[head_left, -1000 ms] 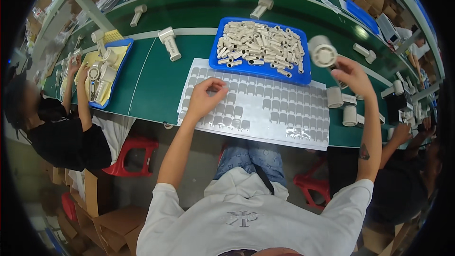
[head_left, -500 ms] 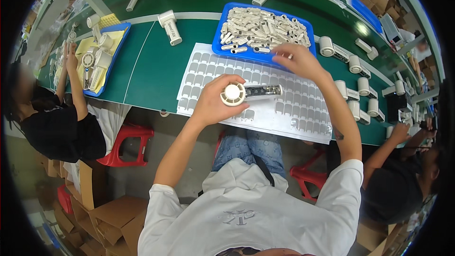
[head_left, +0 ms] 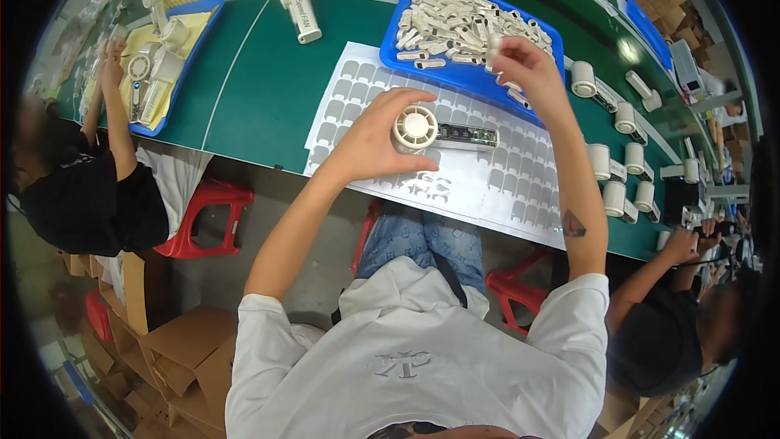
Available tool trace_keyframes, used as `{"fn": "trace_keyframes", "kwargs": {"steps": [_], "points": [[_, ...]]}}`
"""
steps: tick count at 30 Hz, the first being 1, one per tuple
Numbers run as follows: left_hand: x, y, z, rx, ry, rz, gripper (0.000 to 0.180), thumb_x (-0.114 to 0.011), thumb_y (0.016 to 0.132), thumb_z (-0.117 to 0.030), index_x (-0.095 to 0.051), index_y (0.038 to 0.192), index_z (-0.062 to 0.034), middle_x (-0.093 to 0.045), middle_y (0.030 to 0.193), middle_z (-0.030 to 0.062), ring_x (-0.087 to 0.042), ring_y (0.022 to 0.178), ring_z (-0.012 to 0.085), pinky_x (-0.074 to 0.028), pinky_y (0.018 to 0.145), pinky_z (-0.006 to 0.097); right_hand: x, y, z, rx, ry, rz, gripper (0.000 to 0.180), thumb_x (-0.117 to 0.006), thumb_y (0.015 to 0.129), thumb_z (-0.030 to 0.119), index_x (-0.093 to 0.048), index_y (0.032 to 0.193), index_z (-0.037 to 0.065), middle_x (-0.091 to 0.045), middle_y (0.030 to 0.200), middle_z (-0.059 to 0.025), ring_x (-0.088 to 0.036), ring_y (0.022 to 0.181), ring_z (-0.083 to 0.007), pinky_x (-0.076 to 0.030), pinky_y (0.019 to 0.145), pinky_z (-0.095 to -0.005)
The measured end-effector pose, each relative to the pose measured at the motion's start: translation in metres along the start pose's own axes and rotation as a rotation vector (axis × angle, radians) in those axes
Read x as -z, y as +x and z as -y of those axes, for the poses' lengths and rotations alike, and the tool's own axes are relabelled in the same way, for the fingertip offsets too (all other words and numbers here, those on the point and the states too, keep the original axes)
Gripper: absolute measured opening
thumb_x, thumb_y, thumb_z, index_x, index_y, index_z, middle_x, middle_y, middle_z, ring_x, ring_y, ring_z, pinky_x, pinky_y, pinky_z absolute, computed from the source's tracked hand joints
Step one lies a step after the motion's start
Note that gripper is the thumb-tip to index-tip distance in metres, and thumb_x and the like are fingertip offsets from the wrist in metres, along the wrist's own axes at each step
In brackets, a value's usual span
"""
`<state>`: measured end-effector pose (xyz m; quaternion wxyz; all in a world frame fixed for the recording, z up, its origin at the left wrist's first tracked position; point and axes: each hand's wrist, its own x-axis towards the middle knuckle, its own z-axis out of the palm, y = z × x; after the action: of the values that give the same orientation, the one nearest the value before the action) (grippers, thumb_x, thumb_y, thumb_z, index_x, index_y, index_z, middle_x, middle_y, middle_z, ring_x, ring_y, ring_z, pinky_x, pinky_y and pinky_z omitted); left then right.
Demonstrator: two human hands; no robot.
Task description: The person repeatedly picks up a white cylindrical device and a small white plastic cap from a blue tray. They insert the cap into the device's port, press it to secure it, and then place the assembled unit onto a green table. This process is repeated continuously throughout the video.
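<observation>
My left hand (head_left: 366, 140) curves round the head of a white handheld fan (head_left: 415, 128), thumb and fingers on either side. Its handle points right, with a dark circuit board exposed along it. Over the tray's right half, my right hand (head_left: 532, 73) pinches a small white plastic piece (head_left: 493, 49) between thumb and fingers. Below that hand, a blue tray (head_left: 455, 75) holds a heap of small white plastic pieces with dark spots. Under the fan lies a white sheet (head_left: 463, 183) with rows of grey stickers; some rows near its front edge are bare.
Another white fan (head_left: 301, 12) lies left of the tray. Several fans with exposed boards (head_left: 600, 161) stand at the right. At the left, a yellow-lined blue tray (head_left: 188, 61) holds more fans beside a co-worker. Another co-worker sits at the right. Red stools (head_left: 207, 219) stand below.
My right hand has risen from the tray's front edge with a small white plastic piece in its fingers. The whole view has shifted; my left hand still holds the fan over the sheet.
</observation>
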<state>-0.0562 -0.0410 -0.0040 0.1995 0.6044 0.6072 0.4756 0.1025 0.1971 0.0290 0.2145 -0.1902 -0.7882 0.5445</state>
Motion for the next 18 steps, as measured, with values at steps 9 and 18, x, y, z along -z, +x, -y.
{"fn": "trace_keyframes", "kwargs": {"steps": [9,18], "points": [[0.002,0.011,-0.021,-0.032,0.105,0.068,0.060,-0.087,0.059,-0.012,-0.063,0.114,-0.0070,-0.064,0.113,0.0098,-0.057,0.109,0.0284,-0.045,0.094,0.037,-0.058,-0.113,0.117,0.141,1.130,0.846,0.029,-0.074,0.083,0.009,-0.060,0.104,-0.004,-0.065,0.101,-0.0190,-0.063,0.091,-0.0269,-0.049,0.080,-0.0379],[-0.018,0.017,-0.002,0.025,0.251,0.052,0.041,-0.081,0.065,-0.016,-0.065,0.102,-0.0088,-0.065,0.100,0.0081,-0.060,0.098,0.0293,-0.048,0.086,0.038,-0.024,-0.084,0.015,-0.201,0.406,0.087,0.028,-0.067,0.087,0.007,-0.063,0.114,0.000,-0.065,0.098,-0.0073,-0.062,0.086,-0.0150,-0.052,0.074,-0.0303]]}}
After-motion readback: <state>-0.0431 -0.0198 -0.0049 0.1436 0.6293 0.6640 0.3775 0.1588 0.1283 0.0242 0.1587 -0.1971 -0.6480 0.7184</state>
